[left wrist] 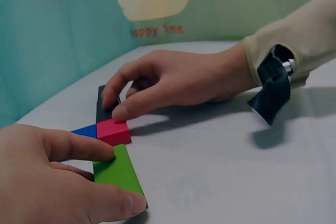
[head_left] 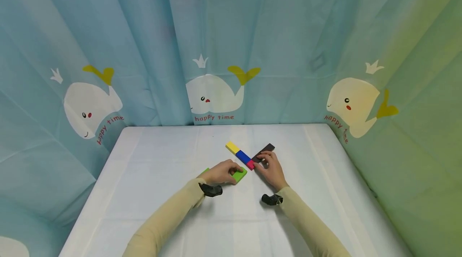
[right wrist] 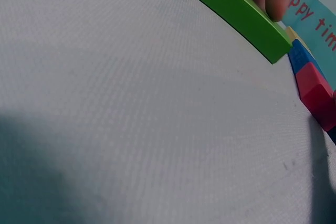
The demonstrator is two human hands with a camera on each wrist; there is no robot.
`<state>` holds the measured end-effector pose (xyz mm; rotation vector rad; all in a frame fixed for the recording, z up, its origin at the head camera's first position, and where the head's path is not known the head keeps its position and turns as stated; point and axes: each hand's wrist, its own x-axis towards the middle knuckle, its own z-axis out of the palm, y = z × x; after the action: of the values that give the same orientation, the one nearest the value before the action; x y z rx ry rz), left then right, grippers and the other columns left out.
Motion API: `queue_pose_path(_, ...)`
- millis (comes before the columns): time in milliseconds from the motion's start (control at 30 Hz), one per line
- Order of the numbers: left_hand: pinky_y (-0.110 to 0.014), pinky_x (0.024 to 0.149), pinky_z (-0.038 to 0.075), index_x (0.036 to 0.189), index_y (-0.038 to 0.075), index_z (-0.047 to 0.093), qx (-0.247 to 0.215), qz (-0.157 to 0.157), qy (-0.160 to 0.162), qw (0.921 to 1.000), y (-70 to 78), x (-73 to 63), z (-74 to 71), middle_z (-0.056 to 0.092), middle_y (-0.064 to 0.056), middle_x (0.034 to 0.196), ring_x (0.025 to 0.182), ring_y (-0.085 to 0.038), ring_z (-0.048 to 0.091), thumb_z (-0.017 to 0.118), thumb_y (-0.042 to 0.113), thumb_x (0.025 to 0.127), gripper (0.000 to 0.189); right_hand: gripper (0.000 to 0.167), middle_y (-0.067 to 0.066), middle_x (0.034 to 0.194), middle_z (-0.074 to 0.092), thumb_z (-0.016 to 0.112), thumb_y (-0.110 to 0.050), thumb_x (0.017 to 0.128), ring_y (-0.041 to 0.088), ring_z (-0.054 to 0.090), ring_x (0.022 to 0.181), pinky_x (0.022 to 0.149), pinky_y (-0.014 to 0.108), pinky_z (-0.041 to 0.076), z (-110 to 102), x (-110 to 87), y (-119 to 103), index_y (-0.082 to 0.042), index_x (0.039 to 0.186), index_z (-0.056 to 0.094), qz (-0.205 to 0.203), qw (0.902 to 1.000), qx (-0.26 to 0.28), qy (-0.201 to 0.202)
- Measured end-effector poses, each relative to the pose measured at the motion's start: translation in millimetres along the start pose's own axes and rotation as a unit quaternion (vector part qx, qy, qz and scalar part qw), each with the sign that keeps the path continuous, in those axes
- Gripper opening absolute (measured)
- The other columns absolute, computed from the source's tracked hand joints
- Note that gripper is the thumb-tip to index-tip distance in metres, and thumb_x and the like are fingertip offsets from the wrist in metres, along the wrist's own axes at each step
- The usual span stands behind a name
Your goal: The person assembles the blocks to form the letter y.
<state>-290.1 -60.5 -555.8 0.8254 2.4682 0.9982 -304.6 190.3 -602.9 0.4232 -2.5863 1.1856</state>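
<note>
My left hand [head_left: 221, 172] holds a long green block [head_left: 240, 175], its index finger and thumb at opposite edges near one end, as the left wrist view shows. The hand covers the block's middle. My right hand [head_left: 271, 169] bends its fingers over a long black block [head_left: 268, 148]. Its thumb tip lies where that block meets a red block [left wrist: 113, 132]. A blue block [head_left: 243, 157] and a yellow block [head_left: 232, 147] continue in a line from the red one. In the right wrist view, the green block [right wrist: 239, 11] is close to the red block [right wrist: 313, 86].
A white cloth covers the table [head_left: 162, 160]. Behind and beside it hangs a blue-green curtain [head_left: 223, 16] with printed whales. Black straps [head_left: 210, 190] are on both wrists.
</note>
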Motion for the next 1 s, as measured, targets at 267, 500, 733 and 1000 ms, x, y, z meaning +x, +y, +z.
queue_pose_path(267,-0.025,0.077,0.042,0.124,0.011,0.066,-0.011,-0.010,-0.003,0.9999,0.3,12.3,1.2,0.059,0.002,0.107,0.085,-0.012,0.048,0.078,0.007,0.082,0.044,0.033,0.014,0.128,0.052,0.075,-0.023,0.088,0.026,0.058,0.096,0.083,0.045,0.048,-2,-0.9,-2,-0.002,0.112,0.067,0.000,1.0000,-0.001,0.001)
queue_pose_path(500,-0.024,0.076,0.042,0.123,0.011,0.067,-0.020,-0.013,-0.001,0.9997,-1.7,18.4,2.3,0.064,0.003,0.113,0.083,-0.009,0.048,0.078,0.006,0.083,0.043,0.033,0.014,0.128,0.052,0.076,-0.022,0.087,0.025,0.057,0.097,0.083,0.043,0.048,0,-0.7,-3,-0.003,0.112,0.067,0.007,1.0000,-0.006,0.000)
queue_pose_path(733,-0.024,0.076,0.043,0.124,0.010,0.066,-0.020,-0.005,0.003,0.9998,-0.1,17.4,0.8,0.064,0.001,0.115,0.083,-0.011,0.048,0.077,0.005,0.083,0.042,0.032,0.014,0.129,0.051,0.075,-0.022,0.087,0.025,0.057,0.097,0.083,0.044,0.048,0,0.3,-2,-0.003,0.112,0.067,0.008,0.9999,-0.006,-0.003)
queue_pose_path(1000,-0.024,0.079,0.045,0.124,0.010,0.067,-0.026,-0.003,-0.004,0.9997,-0.3,18.6,-0.6,0.064,0.002,0.116,0.085,-0.009,0.052,0.078,0.006,0.083,0.043,0.033,0.016,0.130,0.051,0.074,-0.023,0.088,0.026,0.057,0.097,0.084,0.043,0.048,-1,0.0,-2,-0.002,0.112,0.066,0.007,0.9999,-0.001,-0.009)
